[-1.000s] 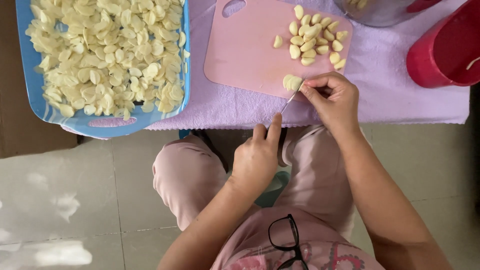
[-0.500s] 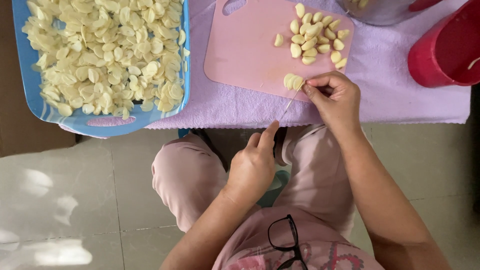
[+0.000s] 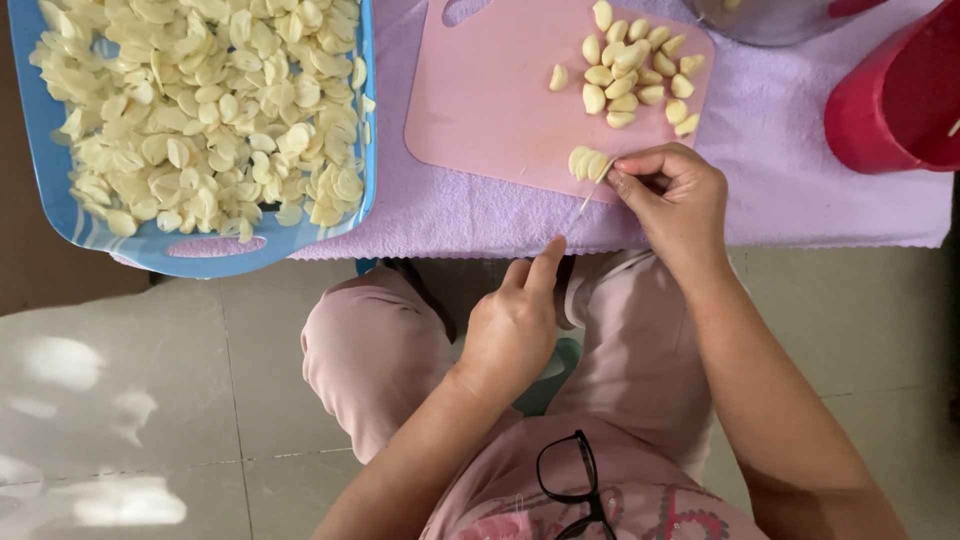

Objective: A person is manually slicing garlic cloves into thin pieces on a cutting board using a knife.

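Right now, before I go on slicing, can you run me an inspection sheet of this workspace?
Surface: lilac cloth over a low table; pink cutting board lies on it.
Job's things: sliced garlic clove at the board's near edge; whole peeled cloves heaped at the far right; blue tray piled with slices.
Clutter: red container at right; a clear vessel at the top edge.
Grippers: right hand pinches a thin blade beside the slices; left hand empty, below the table edge.
Cables: nothing seen.
Surroundings: tiled floor; black glasses hang at the person's collar.
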